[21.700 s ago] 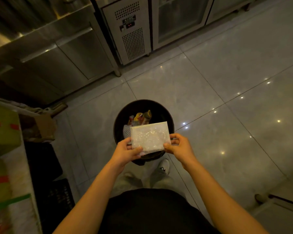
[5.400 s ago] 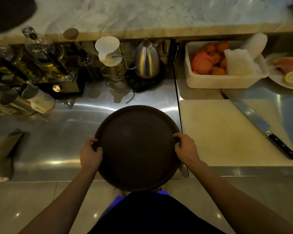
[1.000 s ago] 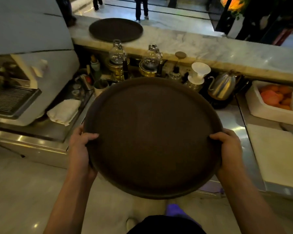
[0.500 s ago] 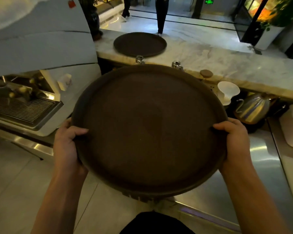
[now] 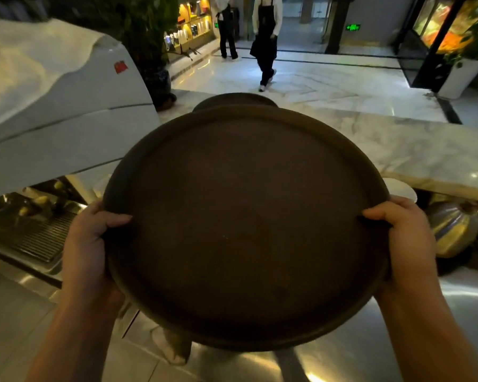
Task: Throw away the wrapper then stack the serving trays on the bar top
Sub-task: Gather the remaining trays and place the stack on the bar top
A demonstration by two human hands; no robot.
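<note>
I hold a large round dark brown serving tray [image 5: 246,224] up in front of me, filling the middle of the view. My left hand [image 5: 91,244] grips its left rim and my right hand [image 5: 403,238] grips its right rim, thumbs on top. A second dark round tray [image 5: 233,100] lies on the marble bar top [image 5: 414,150] just beyond; only its far edge shows above the held tray.
A white espresso machine [image 5: 55,106] with a drip grate [image 5: 36,238] stands at the left. A steel kettle [image 5: 453,230] and white dripper [image 5: 400,188] sit at the right under the bar ledge. Two people [image 5: 265,37] in aprons stand on the floor beyond the bar.
I have raised the tray and carried it forward toward the bar top. It now covers most of the tray lying there. The view has tilted up toward the lobby.
</note>
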